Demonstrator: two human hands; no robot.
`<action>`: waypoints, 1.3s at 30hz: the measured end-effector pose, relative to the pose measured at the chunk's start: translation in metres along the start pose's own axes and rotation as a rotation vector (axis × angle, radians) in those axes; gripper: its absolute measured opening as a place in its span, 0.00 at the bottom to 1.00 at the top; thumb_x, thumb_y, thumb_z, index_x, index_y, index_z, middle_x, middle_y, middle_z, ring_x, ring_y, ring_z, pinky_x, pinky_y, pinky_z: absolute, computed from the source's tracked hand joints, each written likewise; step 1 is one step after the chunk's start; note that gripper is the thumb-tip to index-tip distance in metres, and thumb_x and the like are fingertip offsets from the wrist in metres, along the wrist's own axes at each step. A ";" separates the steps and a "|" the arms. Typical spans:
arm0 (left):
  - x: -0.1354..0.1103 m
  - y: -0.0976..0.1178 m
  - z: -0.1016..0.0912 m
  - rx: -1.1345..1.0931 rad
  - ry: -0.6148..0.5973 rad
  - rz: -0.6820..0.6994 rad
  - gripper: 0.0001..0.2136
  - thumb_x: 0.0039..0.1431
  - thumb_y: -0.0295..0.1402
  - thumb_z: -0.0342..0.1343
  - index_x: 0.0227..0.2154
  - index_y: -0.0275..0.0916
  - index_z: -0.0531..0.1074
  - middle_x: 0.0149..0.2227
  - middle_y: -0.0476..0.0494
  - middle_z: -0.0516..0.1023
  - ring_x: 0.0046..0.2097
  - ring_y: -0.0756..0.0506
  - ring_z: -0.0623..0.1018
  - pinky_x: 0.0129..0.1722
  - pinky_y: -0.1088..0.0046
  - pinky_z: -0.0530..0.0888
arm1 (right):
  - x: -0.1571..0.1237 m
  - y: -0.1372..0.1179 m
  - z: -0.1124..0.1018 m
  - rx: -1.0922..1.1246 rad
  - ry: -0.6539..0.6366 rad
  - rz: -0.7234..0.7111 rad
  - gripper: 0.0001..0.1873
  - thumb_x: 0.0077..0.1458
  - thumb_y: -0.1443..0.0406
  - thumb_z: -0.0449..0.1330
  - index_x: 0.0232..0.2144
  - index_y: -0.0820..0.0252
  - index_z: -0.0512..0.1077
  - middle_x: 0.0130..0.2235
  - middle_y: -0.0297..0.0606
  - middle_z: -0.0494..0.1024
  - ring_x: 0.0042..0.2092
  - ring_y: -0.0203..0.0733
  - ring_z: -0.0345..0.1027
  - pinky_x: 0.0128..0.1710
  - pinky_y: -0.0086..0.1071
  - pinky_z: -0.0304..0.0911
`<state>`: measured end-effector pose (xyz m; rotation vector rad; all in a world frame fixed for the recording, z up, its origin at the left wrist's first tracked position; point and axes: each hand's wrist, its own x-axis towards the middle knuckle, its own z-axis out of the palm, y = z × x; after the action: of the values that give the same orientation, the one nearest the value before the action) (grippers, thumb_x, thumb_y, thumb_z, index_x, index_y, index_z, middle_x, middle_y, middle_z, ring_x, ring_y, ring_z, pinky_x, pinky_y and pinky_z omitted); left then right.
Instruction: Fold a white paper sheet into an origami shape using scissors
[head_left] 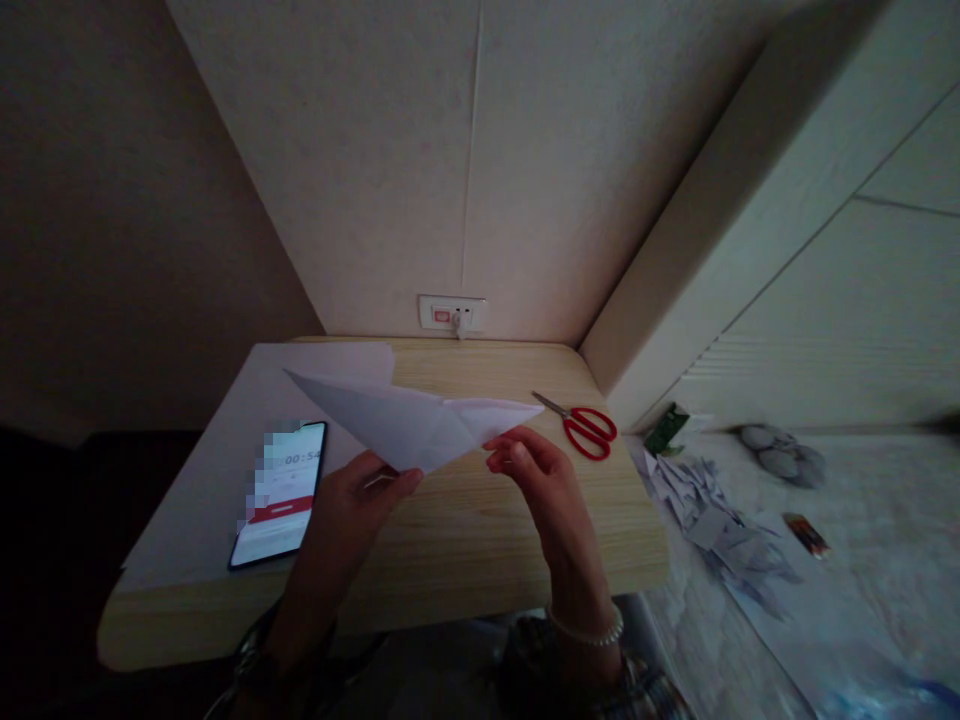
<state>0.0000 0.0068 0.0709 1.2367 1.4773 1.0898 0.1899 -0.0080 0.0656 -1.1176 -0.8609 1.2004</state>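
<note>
Dim table (465, 545), folded paper (405, 420) in pinch of left hand (352, 510) and right hand (536, 470), left fingers behind it.

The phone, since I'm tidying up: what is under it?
The phone lies on a white sheet spread over the wooden table. Whatever is beneath that sheet is covered.

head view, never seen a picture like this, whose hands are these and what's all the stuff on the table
There is no machine here. A camera worn on a person's head looks down at that person's own two bare hands. The left hand and the right hand hold a folded white paper above a wooden table. On the table a phone lies on a white sheet, and red scissors lie further right. Cut scraps lie on the surface beside the table.
</note>
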 end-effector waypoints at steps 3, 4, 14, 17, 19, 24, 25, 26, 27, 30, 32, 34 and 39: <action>0.001 0.002 -0.005 -0.033 -0.108 -0.054 0.04 0.40 0.35 0.64 0.21 0.42 0.77 0.24 0.49 0.80 0.31 0.43 0.78 0.34 0.70 0.74 | -0.002 -0.006 0.010 -0.062 0.095 -0.041 0.09 0.46 0.61 0.65 0.20 0.58 0.74 0.23 0.32 0.77 0.30 0.37 0.70 0.36 0.32 0.65; 0.001 0.002 -0.007 -0.050 -0.119 -0.064 0.05 0.40 0.35 0.64 0.22 0.42 0.78 0.25 0.49 0.80 0.31 0.43 0.78 0.34 0.70 0.73 | -0.003 -0.008 0.012 -0.070 0.123 -0.045 0.09 0.45 0.62 0.66 0.18 0.58 0.73 0.22 0.31 0.77 0.29 0.37 0.70 0.36 0.32 0.65; -0.001 0.019 -0.003 -0.548 0.335 -0.149 0.09 0.35 0.30 0.68 0.21 0.40 0.73 0.22 0.55 0.74 0.25 0.51 0.73 0.30 0.75 0.71 | -0.014 -0.014 0.021 -0.113 -0.025 0.033 0.12 0.48 0.61 0.63 0.17 0.59 0.73 0.18 0.30 0.74 0.23 0.34 0.66 0.28 0.29 0.63; -0.002 0.027 -0.003 -0.690 0.412 -0.141 0.09 0.34 0.30 0.68 0.21 0.40 0.72 0.23 0.56 0.75 0.25 0.53 0.72 0.29 0.78 0.72 | -0.014 -0.008 0.026 -0.113 -0.134 0.096 0.13 0.49 0.58 0.63 0.20 0.60 0.75 0.16 0.31 0.73 0.20 0.34 0.64 0.24 0.28 0.61; -0.002 0.027 -0.003 -0.710 0.403 -0.083 0.08 0.38 0.31 0.67 0.21 0.42 0.72 0.24 0.57 0.75 0.27 0.53 0.73 0.30 0.79 0.73 | -0.015 -0.004 0.031 -0.119 -0.151 0.114 0.13 0.48 0.57 0.64 0.20 0.60 0.76 0.16 0.31 0.72 0.19 0.33 0.63 0.22 0.27 0.60; -0.004 0.020 0.001 -0.458 0.241 0.061 0.11 0.45 0.32 0.64 0.34 0.41 0.72 0.39 0.50 0.80 0.43 0.45 0.78 0.41 0.72 0.75 | -0.020 0.006 0.049 -0.110 -0.089 0.091 0.13 0.49 0.57 0.63 0.21 0.61 0.77 0.16 0.31 0.72 0.20 0.33 0.64 0.23 0.27 0.60; -0.004 0.019 0.002 -0.410 0.202 0.053 0.14 0.44 0.32 0.64 0.37 0.40 0.72 0.41 0.48 0.80 0.45 0.43 0.78 0.42 0.70 0.75 | -0.022 0.007 0.053 -0.105 -0.079 0.085 0.13 0.50 0.57 0.63 0.21 0.60 0.77 0.16 0.31 0.72 0.20 0.34 0.64 0.23 0.27 0.61; -0.005 0.017 0.003 -0.378 0.175 0.044 0.16 0.44 0.32 0.65 0.38 0.39 0.71 0.42 0.46 0.80 0.45 0.42 0.78 0.42 0.68 0.75 | -0.023 0.008 0.056 -0.104 -0.076 0.080 0.13 0.50 0.57 0.63 0.22 0.60 0.77 0.16 0.31 0.72 0.21 0.34 0.65 0.24 0.27 0.62; -0.005 0.016 0.005 -0.355 0.149 0.035 0.17 0.43 0.33 0.65 0.37 0.38 0.70 0.40 0.45 0.81 0.44 0.41 0.79 0.42 0.67 0.76 | -0.024 0.008 0.058 -0.109 -0.088 0.076 0.14 0.51 0.57 0.62 0.22 0.60 0.77 0.17 0.31 0.72 0.22 0.34 0.65 0.25 0.27 0.62; -0.003 0.012 0.004 -0.293 0.095 0.017 0.16 0.43 0.35 0.64 0.36 0.38 0.69 0.36 0.45 0.82 0.41 0.40 0.81 0.38 0.65 0.78 | -0.021 0.011 0.050 -0.189 -0.212 0.059 0.15 0.52 0.57 0.61 0.22 0.60 0.77 0.20 0.34 0.76 0.24 0.37 0.69 0.27 0.29 0.64; -0.001 0.010 0.000 -0.262 0.090 0.015 0.21 0.43 0.35 0.64 0.41 0.37 0.68 0.35 0.44 0.82 0.38 0.40 0.82 0.35 0.64 0.79 | -0.015 0.014 0.029 -0.301 -0.258 0.007 0.13 0.53 0.56 0.60 0.30 0.59 0.78 0.28 0.38 0.80 0.30 0.40 0.72 0.31 0.32 0.66; 0.002 0.008 -0.004 -0.267 0.114 0.032 0.30 0.42 0.33 0.65 0.50 0.37 0.63 0.35 0.43 0.82 0.36 0.40 0.82 0.34 0.65 0.80 | -0.004 0.019 -0.005 -0.438 -0.106 -0.075 0.16 0.57 0.55 0.56 0.37 0.58 0.77 0.37 0.42 0.81 0.38 0.45 0.74 0.37 0.36 0.68; 0.001 0.013 -0.007 -0.369 0.150 0.108 0.48 0.44 0.26 0.65 0.64 0.46 0.42 0.43 0.41 0.81 0.35 0.44 0.82 0.34 0.70 0.80 | 0.031 0.032 -0.095 -1.102 0.336 -0.369 0.18 0.55 0.59 0.52 0.44 0.62 0.72 0.51 0.52 0.73 0.53 0.53 0.66 0.45 0.46 0.66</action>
<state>-0.0045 0.0087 0.0852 0.9989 1.2548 1.4795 0.2774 0.0041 0.0086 -1.8406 -1.4281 0.1358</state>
